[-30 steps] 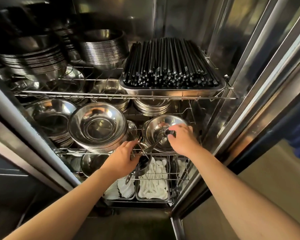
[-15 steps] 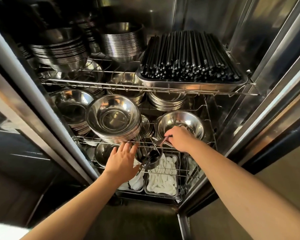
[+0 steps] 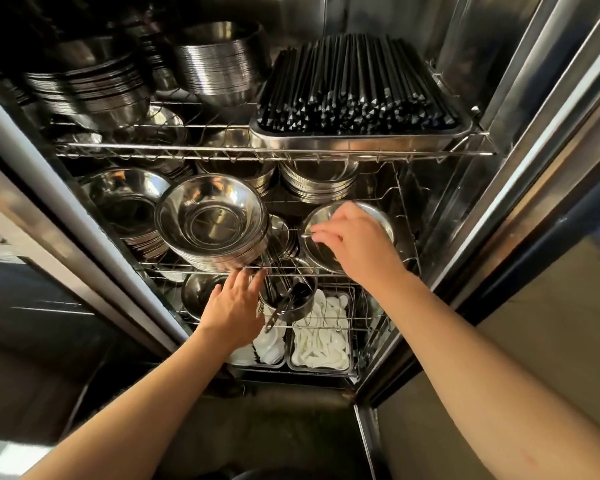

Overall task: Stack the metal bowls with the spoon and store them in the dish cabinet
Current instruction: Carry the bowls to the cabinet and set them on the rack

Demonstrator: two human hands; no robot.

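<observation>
**Both hands at the middle rack**

Inside the open dish cabinet (image 3: pixel 520 140), on the middle wire rack (image 3: pixel 326 270), we have our right hand (image 3: pixel 352 242) over the metal bowl (image 3: pixel 378 214) at the rack's right end. Its fingers (image 3: pixel 321 233) are curled and pinched at the bowl's near-left rim; whether they grip the rim or a thin utensil we cannot tell. Our left hand (image 3: pixel 234 306) reaches lower, fingers spread and loose, their tips touching the front wire just under the big stack of bowls (image 3: pixel 212 223). Just right of that hand a small metal cup (image 3: pixel 291 301) holds dark-handled utensils (image 3: pixel 284 304), one leaning out over the front. Below sit trays of white spoons (image 3: pixel 321 337). On the top rack a tray of black chopsticks (image 3: pixel 357 88) lies beside more stacked bowls (image 3: pixel 222 67).
</observation>
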